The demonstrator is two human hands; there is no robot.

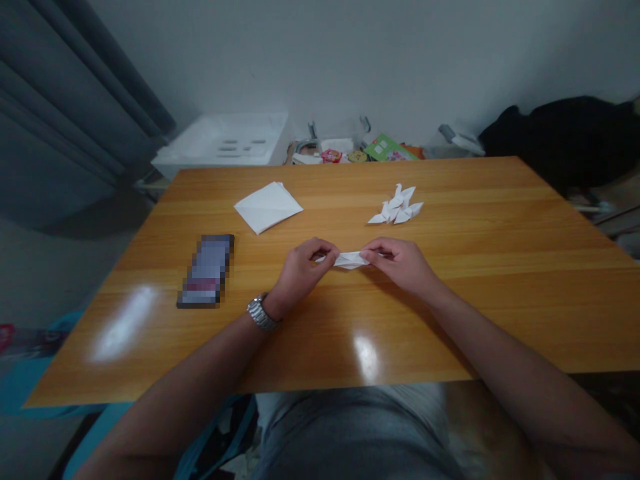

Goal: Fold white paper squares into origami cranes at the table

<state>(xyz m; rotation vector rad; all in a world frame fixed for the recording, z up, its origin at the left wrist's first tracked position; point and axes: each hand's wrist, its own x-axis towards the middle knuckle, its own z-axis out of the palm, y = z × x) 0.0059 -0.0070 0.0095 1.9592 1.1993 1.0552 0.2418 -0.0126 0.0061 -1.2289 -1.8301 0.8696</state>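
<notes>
A small strip of folded white paper (351,260) is held level just over the table by both hands. My left hand (309,263), with a metal watch (262,312) on its wrist, pinches one end between thumb and fingers. On the other end, my right hand (397,260) has a similar pinch. The fingers cover both tips of the paper. Beyond my right hand lie several folded white paper cranes (397,207) in a cluster. White paper sheets (269,207) lie in a small stack beyond my left hand.
A phone (206,270), its screen pixelated, lies left on the wooden table (310,353). Behind the table's far edge are a white foam box (225,140), a green packet (390,148) and other odds and ends. Dark cloth (560,133) is heaped at right; a grey curtain (65,100) hangs left.
</notes>
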